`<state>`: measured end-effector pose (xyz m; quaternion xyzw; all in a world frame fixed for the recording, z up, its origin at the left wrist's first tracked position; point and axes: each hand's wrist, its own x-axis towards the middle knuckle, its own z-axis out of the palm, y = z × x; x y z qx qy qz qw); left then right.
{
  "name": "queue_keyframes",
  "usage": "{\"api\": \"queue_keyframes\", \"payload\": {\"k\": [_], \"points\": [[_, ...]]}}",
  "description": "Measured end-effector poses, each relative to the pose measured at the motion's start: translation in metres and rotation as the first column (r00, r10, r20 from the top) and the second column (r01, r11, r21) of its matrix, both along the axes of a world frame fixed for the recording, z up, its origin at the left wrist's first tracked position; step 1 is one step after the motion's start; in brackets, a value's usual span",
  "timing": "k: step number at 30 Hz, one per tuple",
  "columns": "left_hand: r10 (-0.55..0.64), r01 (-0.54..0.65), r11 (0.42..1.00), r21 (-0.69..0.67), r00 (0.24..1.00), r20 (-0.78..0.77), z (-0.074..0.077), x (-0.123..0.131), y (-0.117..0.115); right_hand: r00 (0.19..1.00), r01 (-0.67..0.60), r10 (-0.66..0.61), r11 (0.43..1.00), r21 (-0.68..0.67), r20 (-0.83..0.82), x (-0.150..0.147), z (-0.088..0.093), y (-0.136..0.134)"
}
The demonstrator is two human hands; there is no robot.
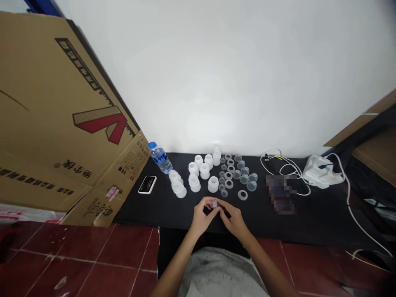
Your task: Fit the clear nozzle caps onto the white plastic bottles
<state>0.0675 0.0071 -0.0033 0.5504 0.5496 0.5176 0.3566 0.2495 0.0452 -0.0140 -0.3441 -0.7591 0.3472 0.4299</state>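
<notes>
My left hand (204, 214) and my right hand (232, 218) meet at the front of the black table, fingertips pinched together around a small clear plastic piece (214, 203). Its exact kind is too small to make out. Just beyond my fingers stands a white plastic collar (213, 184), with several more white threaded collars (204, 170) behind and to the left. To the right lie several translucent rings (229, 184), small clear plugs (224, 193) and clear domed caps (244, 179). A lone ring (242, 194) lies nearest my right hand.
A water bottle (161, 159) and a white-framed phone-like device (147, 185) are at the left, beside a large cardboard box (62, 123). On the right are a pixelated dark object (281, 194), white cables (292, 163) and a white power strip (323, 171). A white wall (232, 82) rises behind the table.
</notes>
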Motion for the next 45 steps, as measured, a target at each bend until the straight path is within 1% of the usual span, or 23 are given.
{"api": "queue_keyframes", "payload": {"k": [2, 4, 8, 12, 17, 20, 23, 26, 30, 33, 35, 39, 41, 43, 45], "points": [[0.007, -0.006, 1.000, 0.016, 0.999, -0.050, -0.001, 0.001, 0.000, 0.999, 0.041, -0.041, 0.999, 0.035, 0.011, 0.001, -0.005, 0.001], [0.026, -0.022, 0.999, 0.038, 0.996, -0.089, -0.002, 0.002, 0.000, 0.996, 0.084, -0.084, 0.996, 0.041, 0.014, 0.001, -0.009, 0.003], [0.071, -0.067, 0.996, 0.053, 0.995, -0.071, -0.004, 0.006, -0.002, 0.993, 0.117, -0.118, 0.992, 0.039, 0.026, -0.001, -0.013, 0.004], [0.123, -0.120, 0.991, 0.051, 0.990, -0.062, -0.004, 0.010, -0.003, 0.992, 0.102, -0.105, 0.994, 0.039, 0.072, -0.003, -0.011, 0.002], [0.152, -0.152, 0.988, 0.019, 0.988, -0.027, -0.008, 0.011, -0.002, 0.986, 0.087, -0.105, 0.986, 0.144, 0.130, -0.002, -0.006, 0.000], [0.168, -0.167, 0.986, -0.010, 0.986, 0.012, -0.009, 0.011, -0.002, 0.987, 0.084, -0.105, 0.982, 0.171, 0.120, -0.002, 0.000, 0.001], [0.165, -0.164, 0.986, -0.041, 0.986, 0.023, -0.007, 0.010, -0.002, 0.994, 0.086, -0.094, 0.989, 0.117, 0.058, -0.003, 0.004, 0.000], [0.141, -0.141, 0.988, -0.063, 0.990, -0.006, -0.005, 0.010, -0.004, 0.994, 0.104, -0.104, 0.994, -0.023, -0.012, -0.003, 0.004, -0.002], [0.126, -0.127, 0.990, -0.057, 0.992, -0.021, -0.004, 0.010, -0.006, 0.986, 0.122, -0.144, 0.969, -0.216, -0.086, -0.003, 0.001, -0.004], [0.113, -0.113, 0.992, -0.051, 0.994, -0.011, -0.005, 0.011, -0.006, 0.979, 0.115, -0.158, 0.949, -0.293, -0.126, -0.003, 0.000, -0.002], [0.128, -0.129, 0.990, -0.058, 0.992, -0.007, -0.005, 0.011, -0.005, 0.981, 0.102, -0.143, 0.955, -0.279, -0.130, -0.003, 0.003, 0.000], [0.199, -0.199, 0.978, -0.065, 0.980, -0.007, -0.005, 0.011, -0.003, 0.993, 0.069, -0.078, 0.993, -0.097, -0.091, -0.002, 0.009, 0.002], [0.223, -0.223, 0.973, -0.059, 0.975, -0.003, -0.005, 0.010, -0.004, 0.994, 0.049, -0.052, 0.998, -0.042, -0.092, -0.002, 0.010, 0.002], [0.217, -0.216, 0.975, -0.058, 0.976, 0.018, -0.005, 0.010, -0.005, 0.993, 0.052, -0.058, 0.997, -0.060, -0.103, -0.001, 0.009, 0.001], [0.183, -0.180, 0.982, -0.061, 0.982, 0.054, -0.005, 0.009, -0.006, 0.990, 0.062, -0.079, 0.989, -0.134, -0.120, 0.000, 0.007, 0.000]]}}
